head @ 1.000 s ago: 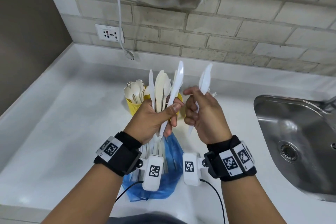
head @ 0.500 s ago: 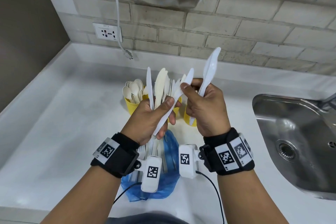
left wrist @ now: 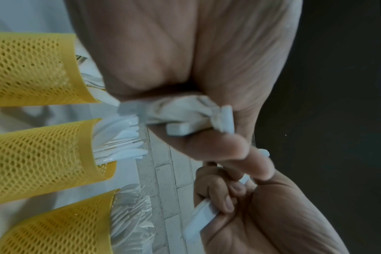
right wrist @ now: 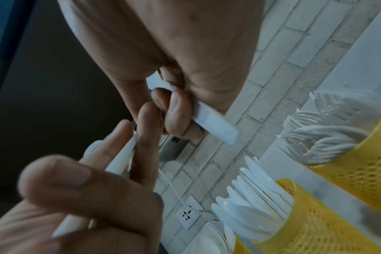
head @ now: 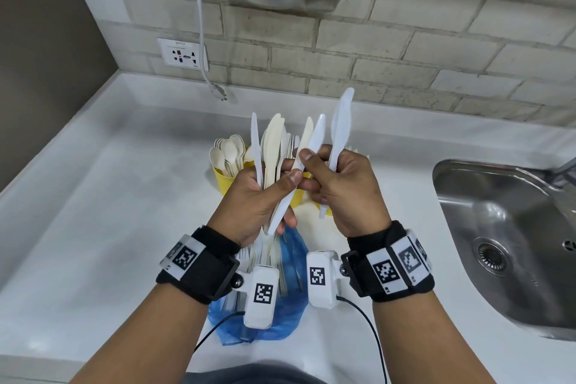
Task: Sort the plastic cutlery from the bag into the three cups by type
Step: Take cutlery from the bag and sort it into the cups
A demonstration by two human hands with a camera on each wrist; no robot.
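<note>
My left hand [head: 274,196] grips a fan of several white and cream plastic knives [head: 272,143] above the counter; their handles [left wrist: 185,118] poke out of the fist. My right hand [head: 339,184] holds one white knife [head: 341,121] upright in its curled fingers, handle [right wrist: 215,127] showing below. Its thumb and forefinger also pinch another white knife [head: 313,142] that sticks out of the left bundle. Behind the hands stand three yellow mesh cups: spoons [head: 223,179], knives [right wrist: 294,226] and forks [right wrist: 363,154]. The blue bag [head: 290,305] lies under my wrists with cutlery in it.
A steel sink [head: 505,227] is sunk into the white counter [head: 109,212] at the right. A brick wall with a socket [head: 182,53] and a hanging white cable [head: 202,40] runs behind the cups. A dark wall closes the left side.
The right hand has come in against the left bundle, and its thumb and forefinger have closed on one knife there. The knife it held before now stands higher.
</note>
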